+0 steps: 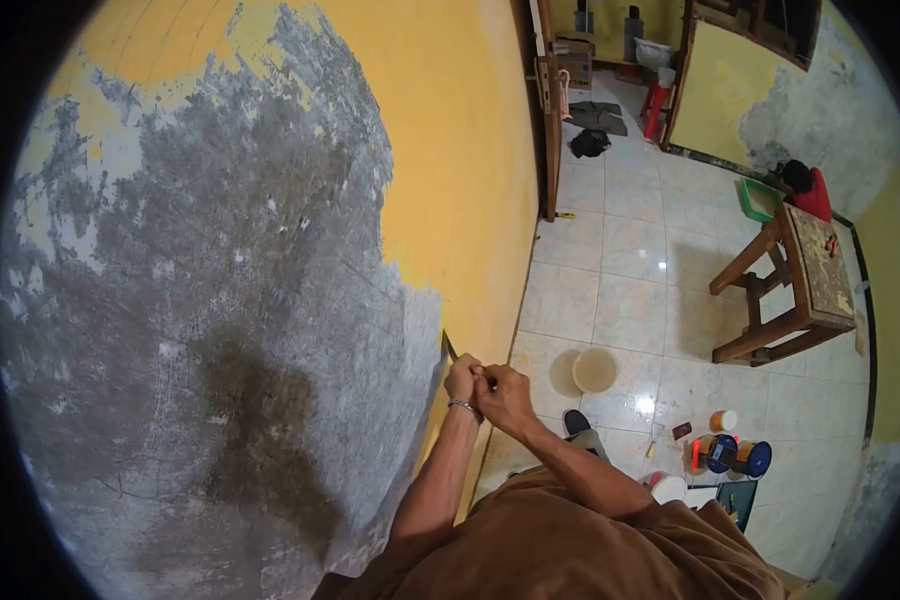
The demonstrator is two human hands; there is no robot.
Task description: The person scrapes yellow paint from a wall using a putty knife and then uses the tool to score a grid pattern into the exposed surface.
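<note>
My left hand (462, 381), with a bracelet at the wrist, is closed around the handle of a paint scraper (450, 346). Its thin dark blade meets the wall where bare grey plaster (270, 250) borders the yellow paint (460, 150). Pressed against the left hand, my right hand (507, 400) is also closed, at the rear of the handle. The fingers of both hands hide most of that handle.
On the tiled floor stand a round bucket (595, 370), paint tins (753, 459) and a small brush (652, 449). A wooden stool (820, 265) stands to the right. Beyond it a person in red (816, 195) crouches near a green basin (760, 200). An open doorway lies ahead.
</note>
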